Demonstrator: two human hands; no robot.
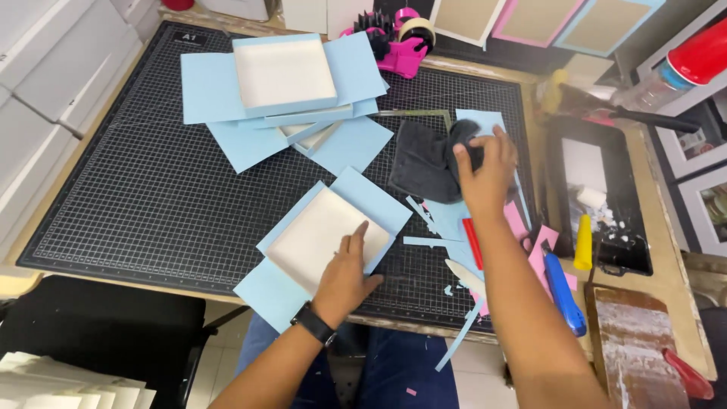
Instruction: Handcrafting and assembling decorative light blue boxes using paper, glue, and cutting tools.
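**On the cutting mat: one hand pins a tray, the other grabs a cloth**

At the near edge of the black cutting mat [151, 204], the left hand [347, 274] lies flat inside a shallow white tray [318, 236] that sits on pale blue paper [371, 198], fingers stretched out and pressing down, gripping nothing. A dark watch [313, 323] rides on that wrist. Just to the right, paper offcuts [435, 220] litter the mat, and beside them lie a red cutter [472, 242], a white bone folder [465, 277] and a blue utility knife [564, 291], with a yellow tool [582, 242] a little further out.

Moving up, the right hand [485, 176] is over a dark grey cloth [424, 160], fingers curled and closing on its bunched edge. Whether it has the cloth fully gripped, I cannot tell.

Further back, a second blue-wrapped tray [284, 74] tops a fan of blue sheets [208, 87] on the mat's far side. Beyond that stands a pink tape dispenser [403, 47]. Off to the right, a black glue tray [598, 201] rests on the bench.
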